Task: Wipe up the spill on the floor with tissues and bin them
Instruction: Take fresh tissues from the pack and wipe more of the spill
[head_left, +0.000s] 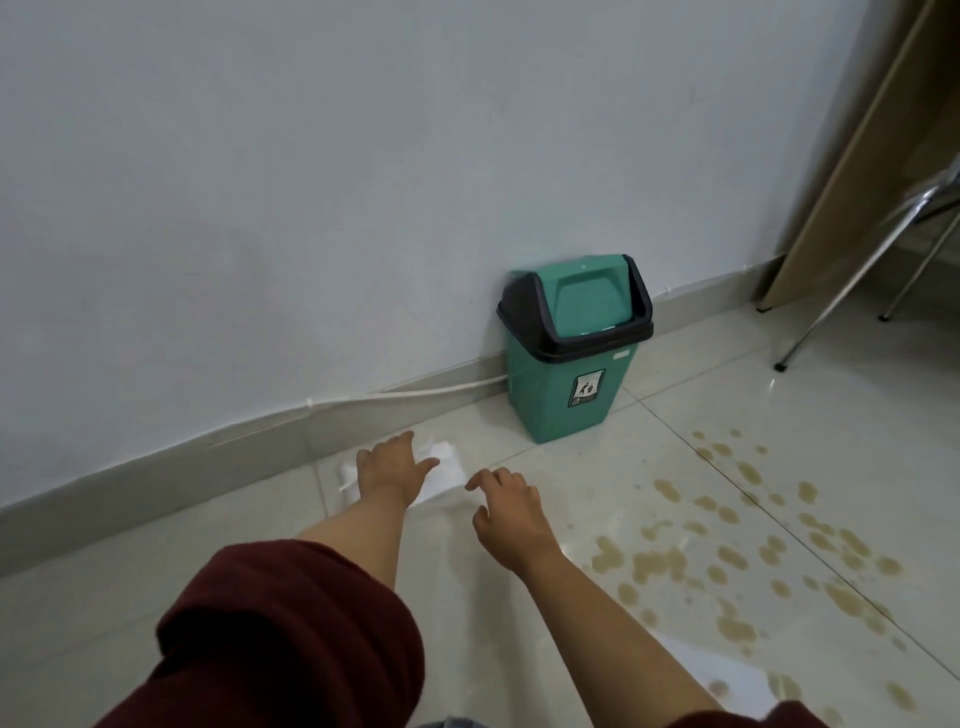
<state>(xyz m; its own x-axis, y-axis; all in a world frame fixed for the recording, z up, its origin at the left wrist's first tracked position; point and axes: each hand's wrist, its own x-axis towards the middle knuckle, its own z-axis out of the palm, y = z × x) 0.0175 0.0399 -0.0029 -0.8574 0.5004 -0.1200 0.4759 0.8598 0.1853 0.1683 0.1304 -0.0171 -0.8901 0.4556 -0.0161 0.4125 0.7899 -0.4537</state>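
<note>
The left hand (393, 466) lies flat on white tissues (447, 467); the right hand (506, 512) hangs loose, holding nothing; the green bin (569, 384) has its lid shut; brown spill (753, 545) dots the floor beside it.

Setting: plain indoor room, office or home; which of the two cannot be told. Evidence: glossy pale tiled floor (675, 395); bare white wall (363, 182) with skirting; green swing-lid bin (571, 353); wooden panel (852, 182); chrome chair legs (852, 280).

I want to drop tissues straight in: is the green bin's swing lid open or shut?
Shut, or very nearly. The green flap sits within the black collar of the bin, which stands upright against the wall; only a thin gap shows at its lower edge.
</note>
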